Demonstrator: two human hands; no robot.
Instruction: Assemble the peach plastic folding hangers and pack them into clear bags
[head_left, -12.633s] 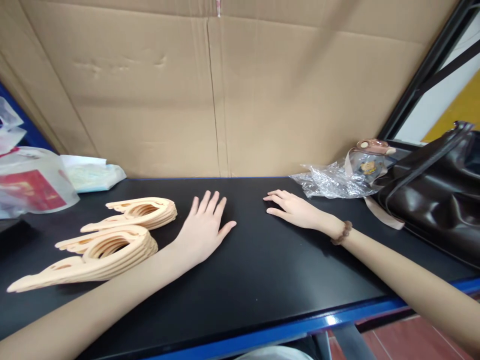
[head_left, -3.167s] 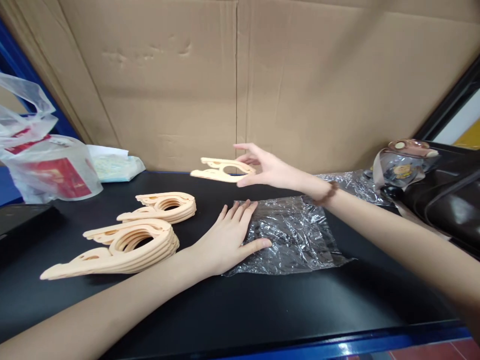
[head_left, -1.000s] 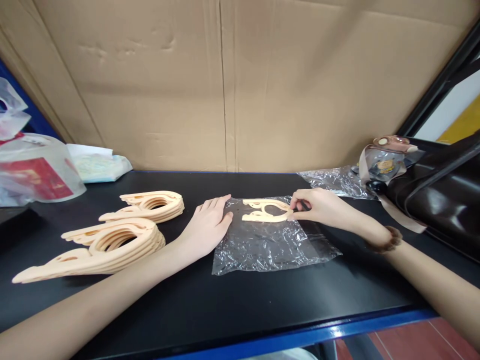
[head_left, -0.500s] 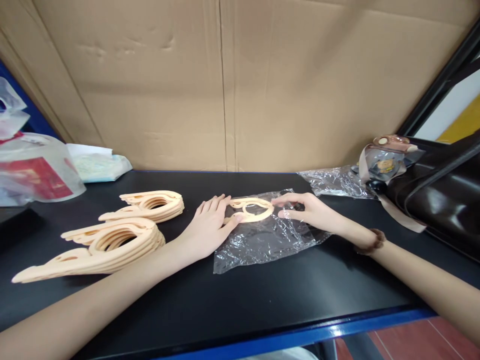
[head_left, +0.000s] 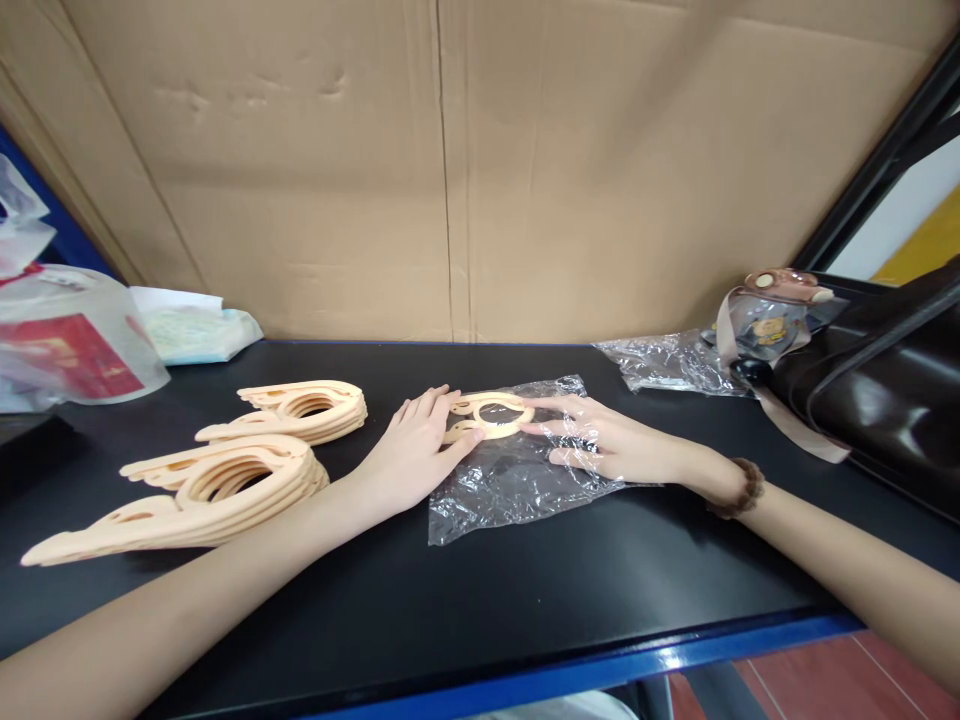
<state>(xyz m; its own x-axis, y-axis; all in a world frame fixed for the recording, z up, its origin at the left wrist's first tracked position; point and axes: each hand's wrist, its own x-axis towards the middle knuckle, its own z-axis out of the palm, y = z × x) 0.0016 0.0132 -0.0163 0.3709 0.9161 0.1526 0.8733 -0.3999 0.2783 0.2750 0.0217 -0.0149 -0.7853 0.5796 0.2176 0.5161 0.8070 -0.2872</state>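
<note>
Cutout [head_left: 489,415] lying in the bag [head_left: 510,490] near the bench's [head_left: 525,600] back edge. We are pinning its left end with the flat, open left hand [head_left: 416,455]. The right hand [head_left: 604,448], fingers outstretched under the film, is gripping nothing. A low, flat touch is sparing the film.

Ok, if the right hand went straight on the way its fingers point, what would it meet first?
The peach cut-out piece lying at the clear plastic bag. The right hand points toward the person's left at it, and its fingertips seem to touch it, though depth is unclear. Just beyond lies the left hand.
</note>
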